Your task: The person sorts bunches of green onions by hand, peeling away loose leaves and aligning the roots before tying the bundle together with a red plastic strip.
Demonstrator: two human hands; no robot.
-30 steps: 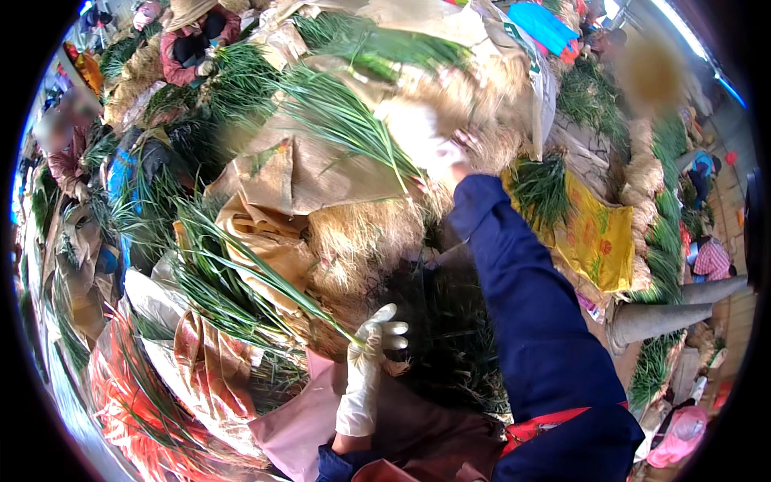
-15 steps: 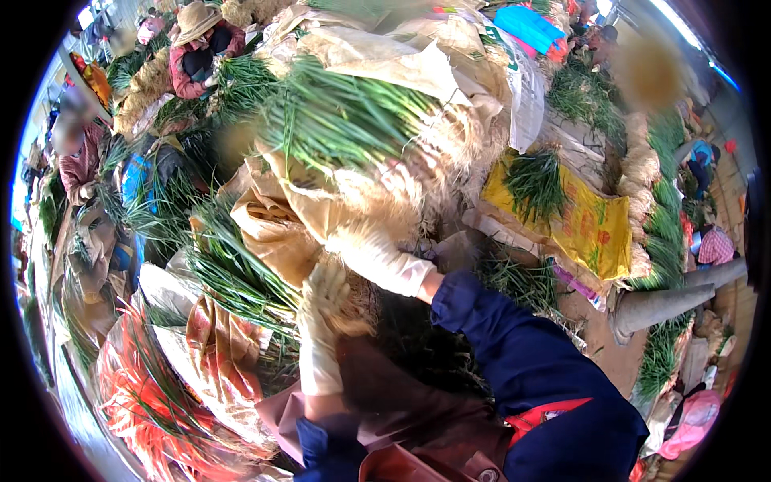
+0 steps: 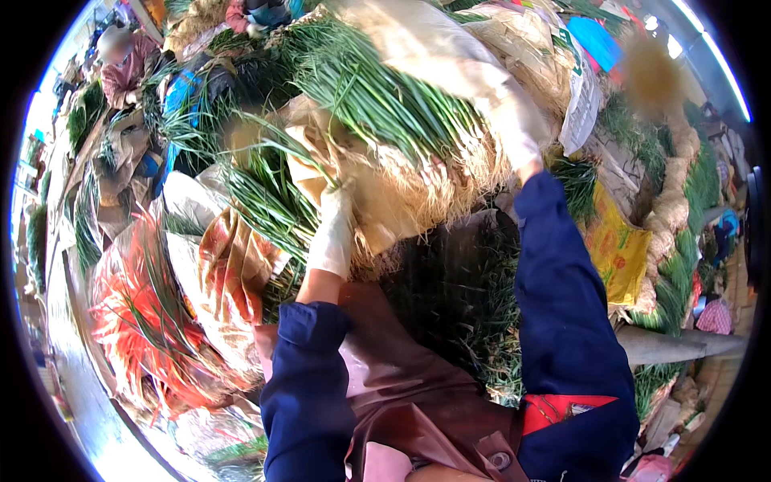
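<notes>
A big pile of green onions (image 3: 393, 100) lies ahead of me, leaves to the upper left and pale roots toward me. My left hand (image 3: 336, 225), in a whitish glove, is closed at the pile's near left edge. A few thin green onion stalks (image 3: 301, 149) run up and left out of its fist. Farther right, my gloved right hand (image 3: 518, 128) reaches over the root ends, touching the beige sacking sheet (image 3: 434, 48) along the pile's far side. Motion smears its fingers. Another bunch of green onions (image 3: 269, 197) lies left of my left hand.
Red plastic strips (image 3: 148, 321) lie at the left beside a brown-striped sack (image 3: 229, 261). A yellow sack (image 3: 614, 245) and rows of green onions are at the right. A grey post (image 3: 666, 347) juts in below. A co-worker (image 3: 124, 68) sits at the far left.
My right hand has moved from the near roots up and right to the sacking. My left hand has risen slightly, and stalks now show in it. The view has shifted.
</notes>
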